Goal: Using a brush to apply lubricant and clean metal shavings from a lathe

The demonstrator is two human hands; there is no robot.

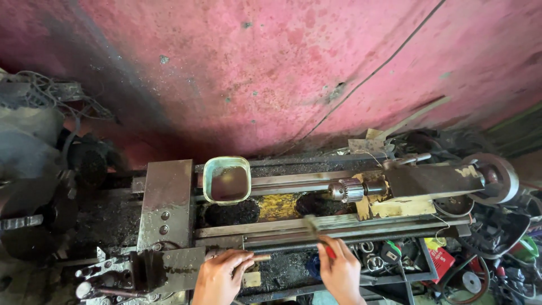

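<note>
A worn metal lathe stretches across the lower half of the head view in front of a pink wall. My left hand rests on a dark handle by the carriage at the lathe's front. My right hand grips a red-handled tool whose blurred tip lies on the front bed rail. A drill chuck sits in the tailstock and points left. A green-rimmed rectangular tub of dark liquid stands on the bed beside the carriage.
Dark metal shavings fill the bed gaps. A tray under the lathe at the right holds rings, a red box and small parts. A handwheel is on the far right. Machinery and tangled wire crowd the left side.
</note>
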